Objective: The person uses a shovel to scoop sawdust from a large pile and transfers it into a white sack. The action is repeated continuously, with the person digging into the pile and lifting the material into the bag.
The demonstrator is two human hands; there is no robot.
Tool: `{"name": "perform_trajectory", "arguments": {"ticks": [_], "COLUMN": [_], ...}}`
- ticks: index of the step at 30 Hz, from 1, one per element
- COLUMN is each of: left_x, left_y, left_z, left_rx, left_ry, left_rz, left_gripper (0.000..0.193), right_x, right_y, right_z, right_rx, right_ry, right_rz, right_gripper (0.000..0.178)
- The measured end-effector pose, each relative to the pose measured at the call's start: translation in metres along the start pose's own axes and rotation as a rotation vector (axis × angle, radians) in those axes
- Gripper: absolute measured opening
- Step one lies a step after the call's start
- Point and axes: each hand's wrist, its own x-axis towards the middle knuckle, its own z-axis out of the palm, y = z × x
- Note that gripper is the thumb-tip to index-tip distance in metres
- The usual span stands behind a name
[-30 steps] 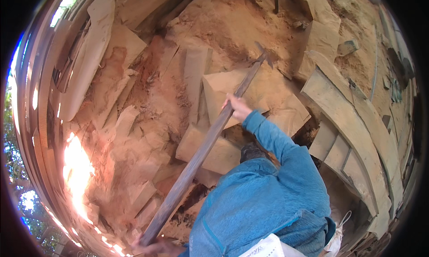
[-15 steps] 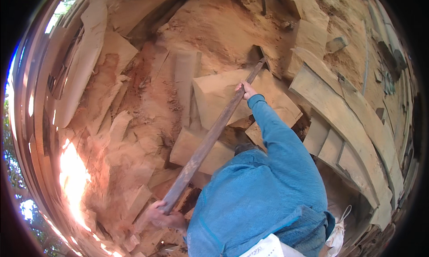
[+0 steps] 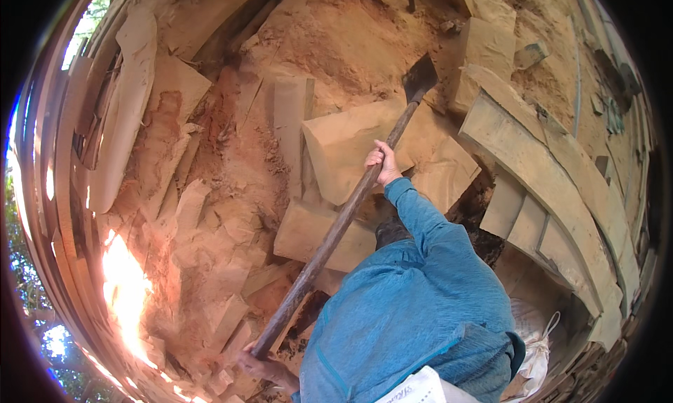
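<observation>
Both my hands are on a shovel [image 3: 324, 247] with a long wooden handle, which runs from the lower left up to the middle right. My right hand [image 3: 383, 163], in a blue sleeve, is closed round the handle a short way below the blade. Down at the handle's end, my left hand [image 3: 263, 369] wraps round the wood; it is partly blurred. The dark flat blade [image 3: 420, 78] shows its face over reddish sawdust, just beyond a pale wood slab [image 3: 350, 144]. Whether the blade touches the sawdust, I cannot tell.
Reddish sawdust [image 3: 329, 45] spreads across the far middle. Offcut blocks [image 3: 322, 238] lie in front of me, and long slabs [image 3: 130, 101] lean on the left. Curved boards [image 3: 540, 186] are stacked at right. A white sack [image 3: 536, 354] is beside my right side. Bright sunlight falls at lower left.
The shovel blade has turned from nearly edge-on to showing its face and has shifted slightly up and right. Both hands have come a little lower in view, still holding the handle.
</observation>
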Motion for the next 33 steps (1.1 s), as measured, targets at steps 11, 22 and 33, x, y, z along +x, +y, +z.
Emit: {"name": "perform_trajectory", "arguments": {"ticks": [11,22,33], "left_x": [-0.012,-0.022,-0.025], "left_y": [0.189,0.324,0.215], "left_z": [0.108,0.238,0.291], "left_rx": [-0.064,-0.274,-0.190], "left_ry": [-0.315,-0.361,-0.685], "left_rz": [1.148,1.433,1.324], "left_gripper": [0.023,0.015,0.009], "right_x": [0.013,0.014,0.090], "right_y": [-0.073,-0.110,-0.178], "right_z": [0.025,0.102,0.059], "right_rx": [0.330,-0.266,0.043], "right_ry": [-0.050,-0.178,-0.007], "right_rz": [-0.223,-0.555,-0.310], "right_gripper": [0.030,0.017,0.024]}}
